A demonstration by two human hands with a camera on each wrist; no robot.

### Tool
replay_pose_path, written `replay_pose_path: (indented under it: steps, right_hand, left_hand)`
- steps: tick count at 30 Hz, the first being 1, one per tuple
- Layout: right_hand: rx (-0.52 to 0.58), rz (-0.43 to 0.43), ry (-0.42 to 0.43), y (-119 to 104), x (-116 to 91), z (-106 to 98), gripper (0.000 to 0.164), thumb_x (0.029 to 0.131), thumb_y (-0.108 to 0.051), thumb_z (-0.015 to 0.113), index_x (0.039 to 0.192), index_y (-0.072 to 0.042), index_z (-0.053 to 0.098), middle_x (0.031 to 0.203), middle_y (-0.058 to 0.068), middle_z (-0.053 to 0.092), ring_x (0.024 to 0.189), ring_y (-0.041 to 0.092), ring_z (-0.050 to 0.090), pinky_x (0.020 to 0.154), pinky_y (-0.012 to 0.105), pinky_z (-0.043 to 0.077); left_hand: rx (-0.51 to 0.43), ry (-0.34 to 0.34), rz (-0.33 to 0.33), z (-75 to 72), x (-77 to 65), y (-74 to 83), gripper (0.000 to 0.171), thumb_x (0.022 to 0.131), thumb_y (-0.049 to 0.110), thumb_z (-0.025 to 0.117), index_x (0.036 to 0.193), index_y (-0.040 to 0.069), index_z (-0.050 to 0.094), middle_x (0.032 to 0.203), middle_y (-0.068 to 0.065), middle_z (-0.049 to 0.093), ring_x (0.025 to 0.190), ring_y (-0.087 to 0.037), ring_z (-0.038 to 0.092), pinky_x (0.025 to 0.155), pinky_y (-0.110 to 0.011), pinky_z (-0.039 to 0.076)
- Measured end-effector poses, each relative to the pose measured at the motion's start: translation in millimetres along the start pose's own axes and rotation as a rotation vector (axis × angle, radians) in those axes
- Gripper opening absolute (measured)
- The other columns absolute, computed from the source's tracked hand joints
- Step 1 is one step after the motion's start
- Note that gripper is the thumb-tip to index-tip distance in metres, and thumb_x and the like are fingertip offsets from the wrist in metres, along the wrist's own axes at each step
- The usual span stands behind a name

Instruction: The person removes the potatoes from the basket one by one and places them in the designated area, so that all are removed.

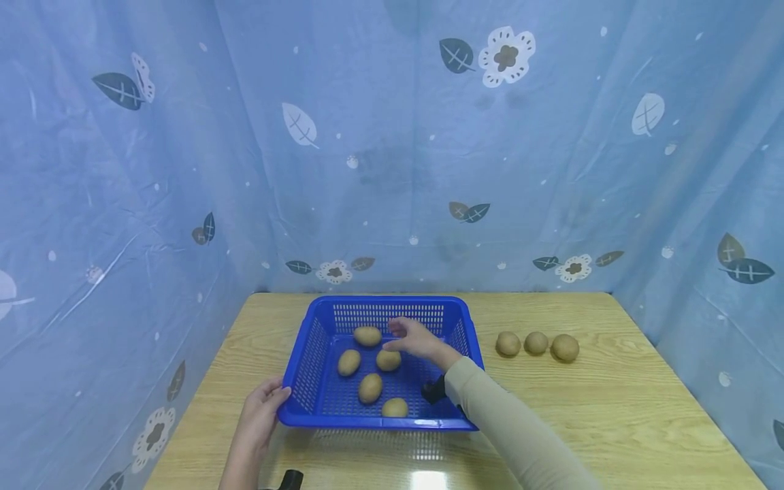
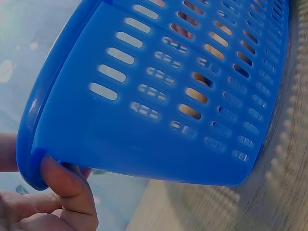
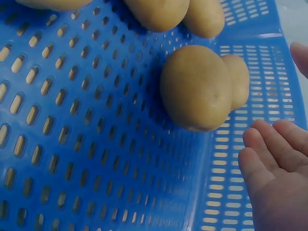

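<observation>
A blue plastic basket (image 1: pixel 384 423) with slotted walls stands on the table, with several potatoes (image 1: pixel 370 388) spread over its floor. My left hand (image 1: pixel 260 410) grips the rim at the near left corner; in the left wrist view the thumb and fingers (image 2: pixel 70 192) pinch the basket's edge (image 2: pixel 110 149). Over the inside of the basket hovers my right hand (image 1: pixel 416 339), its fingers parted and nothing between them. It is nearest to the middle potato (image 1: pixel 388 361), which it partly overlaps. In the right wrist view the palm and fingers (image 3: pixel 284 159) appear beside a large potato (image 3: pixel 195 89).
To the right of the basket, three rounder brown potatoes (image 1: pixel 535 343) lie in a row on the wooden table (image 1: pixel 612 408). A blue patterned curtain (image 1: pixel 392 150) hangs behind the table and along both sides. Black straps with small devices sit on both wrists.
</observation>
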State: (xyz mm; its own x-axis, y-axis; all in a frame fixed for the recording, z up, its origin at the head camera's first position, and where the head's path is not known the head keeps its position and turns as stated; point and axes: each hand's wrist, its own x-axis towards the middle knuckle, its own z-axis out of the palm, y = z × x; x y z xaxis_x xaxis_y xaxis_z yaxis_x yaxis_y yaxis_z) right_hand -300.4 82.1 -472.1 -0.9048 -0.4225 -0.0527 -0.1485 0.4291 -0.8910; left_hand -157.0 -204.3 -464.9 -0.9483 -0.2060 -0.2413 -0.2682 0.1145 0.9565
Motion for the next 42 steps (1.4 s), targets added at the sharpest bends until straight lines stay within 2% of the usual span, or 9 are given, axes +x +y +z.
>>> replay_pose_path:
  steps: [9,17,31,42]
  right_hand:
    - [-0.047,0.066,-0.054,1.4,-0.9,0.9,0.065,0.078,-0.018,0.075,0.132,0.005,0.047,0.131,0.021,0.054,0.121,0.036,0.052,0.103,0.047,0.043]
    - [-0.079,0.057,-0.100,6.6,0.2,4.3,0.062,0.079,-0.016,0.074,0.130,0.008,0.047,0.128,0.023,0.055,0.119,0.038,0.053,0.102,0.048,0.043]
    - [-0.104,0.116,-0.133,9.5,-0.7,8.4,0.061,0.075,-0.013,0.075,0.128,0.004,0.051,0.130,0.021,0.055,0.121,0.036,0.051,0.106,0.049,0.038]
    - [-0.144,0.109,-0.143,11.8,0.0,10.8,0.059,0.074,-0.010,0.076,0.127,0.000,0.054,0.131,0.020,0.054,0.118,0.035,0.053,0.106,0.050,0.038]
  left_hand:
    - [0.011,0.012,-0.002,0.1,0.6,-0.7,0.038,0.099,0.015,0.045,0.129,-0.008,0.043,0.112,-0.014,0.062,0.093,-0.009,0.061,0.077,-0.014,0.051]
    - [-0.007,0.006,0.004,-0.1,-0.3,0.0,0.039,0.099,0.014,0.045,0.130,-0.009,0.042,0.108,-0.010,0.063,0.090,-0.007,0.061,0.075,-0.013,0.051]
    - [0.001,0.006,0.015,-0.1,-0.1,0.5,0.037,0.099,0.012,0.044,0.129,-0.010,0.042,0.109,-0.013,0.062,0.090,-0.007,0.062,0.076,-0.014,0.052]
    - [0.019,0.009,0.005,0.5,0.0,0.0,0.041,0.099,0.017,0.045,0.131,-0.009,0.041,0.118,-0.019,0.059,0.097,-0.010,0.061,0.083,-0.019,0.054]
